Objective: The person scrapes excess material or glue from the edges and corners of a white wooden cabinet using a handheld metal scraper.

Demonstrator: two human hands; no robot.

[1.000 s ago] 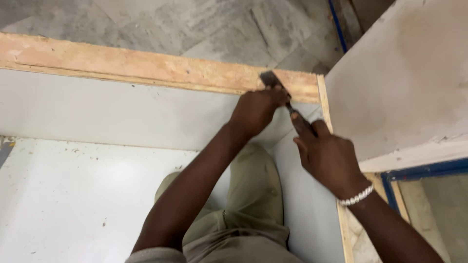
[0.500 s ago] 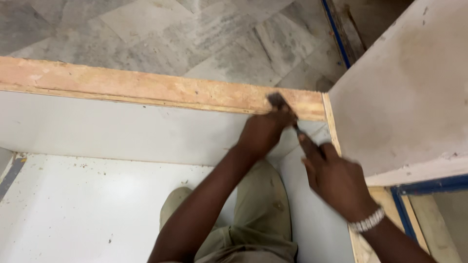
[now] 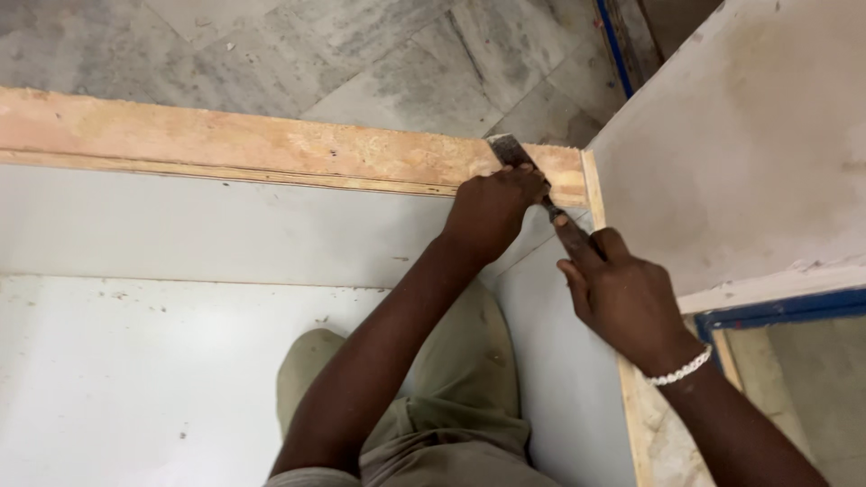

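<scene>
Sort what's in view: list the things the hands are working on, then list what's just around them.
In use:
- chisel, blade on the raw wooden edge
- left hand gripping the chisel near the blade
- right hand on the chisel's handle end
- grey cabinet panel under the edge

Just around:
- tiled floor
- blue-edged board
- white bracelet

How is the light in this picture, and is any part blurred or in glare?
Head view: soft, even light with no glare; the left hand, right hand and chisel blade look sharp, and faint shadows lie on the white panel.
</scene>
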